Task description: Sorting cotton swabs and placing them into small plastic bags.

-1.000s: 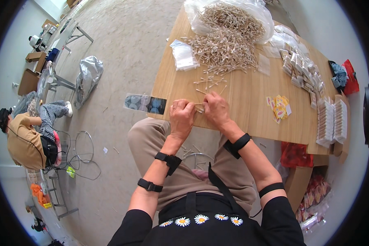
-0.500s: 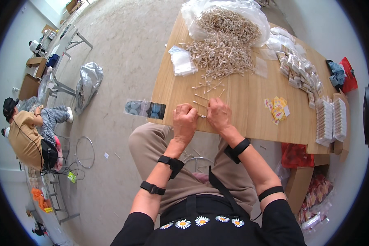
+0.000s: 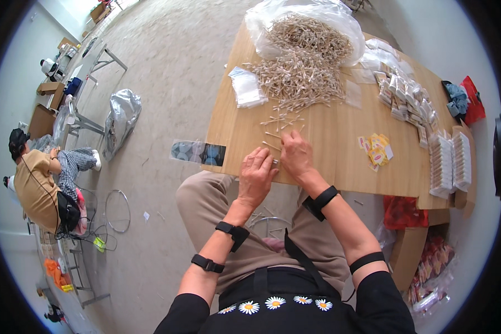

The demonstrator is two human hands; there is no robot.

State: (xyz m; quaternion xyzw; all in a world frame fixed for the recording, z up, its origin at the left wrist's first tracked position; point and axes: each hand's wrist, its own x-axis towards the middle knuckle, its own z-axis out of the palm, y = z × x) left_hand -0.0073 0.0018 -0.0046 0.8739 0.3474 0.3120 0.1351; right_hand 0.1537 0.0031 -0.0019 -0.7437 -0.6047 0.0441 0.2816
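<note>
My left hand (image 3: 256,173) is at the table's near edge, its fingers bent and pressed together over cotton swabs; their white tips (image 3: 275,162) peek out by the fingertips. Just to its right, my right hand (image 3: 296,153) is closed, fingers pointing down, at the end of a cotton swab (image 3: 270,146) on the tabletop. The right fingertips are partly hidden. A few loose cotton swabs (image 3: 284,119) lie beyond both hands, in front of a large heap of wooden-stick swabs (image 3: 300,78).
A clear plastic bag (image 3: 257,28) spreads under the heap. Clear sachets (image 3: 247,88) lie left of it; yellow cards (image 3: 377,150), packed swab bundles (image 3: 406,97) and white stacked packs (image 3: 441,167) sit right. A patterned strip (image 3: 197,152) overhangs the left edge. A co-worker (image 3: 39,183) sits far left.
My left hand has turned and its fingers have loosened and stretched somewhat, moving slightly right and nearer me. My right hand stays almost in place, shifting a little.
</note>
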